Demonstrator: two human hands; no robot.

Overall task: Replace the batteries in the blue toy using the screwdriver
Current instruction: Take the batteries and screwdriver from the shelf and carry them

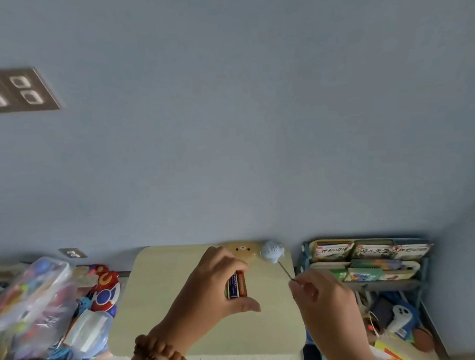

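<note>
Pale tabletop [165, 305]: small blue plastic toy [272, 251] at far edge. My left grip [208, 292] clamped on two cylindrical batteries [237, 284]; right grip [323, 298] pinching thin metal screwdriver [285, 271]. Risk: unheld toy skids off under the tip.

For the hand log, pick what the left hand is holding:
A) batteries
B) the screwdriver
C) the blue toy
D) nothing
A: the left hand grips the batteries above the table, while the right hand holds the screwdriver, its tip near the blue toy.
</note>
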